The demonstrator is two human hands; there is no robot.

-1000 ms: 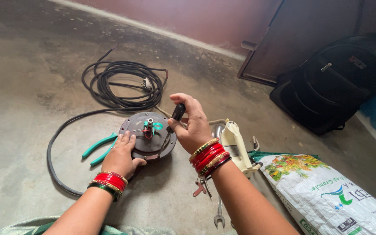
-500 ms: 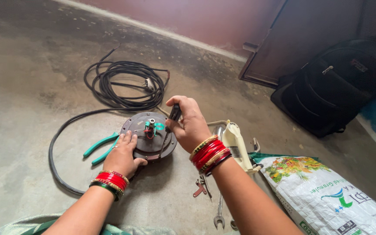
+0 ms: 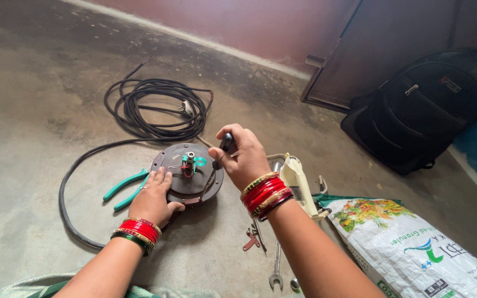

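A round dark motor housing (image 3: 189, 175) lies flat on the concrete floor (image 3: 40, 110). The left hand (image 3: 153, 200) rests on its near-left rim, fingers spread flat, gripping nothing. The right hand (image 3: 244, 157) is closed around a black-handled tool (image 3: 226, 143) held over the housing's right edge. Green-handled pliers (image 3: 123, 189) lie just beside the left rim; a coiled black cable (image 3: 150, 110) sits beyond and loops round the left. A spanner (image 3: 276, 267) and a cream-coloured tool (image 3: 296, 185) crowd the right side, near a printed sack (image 3: 415, 254). Open floor extends left.
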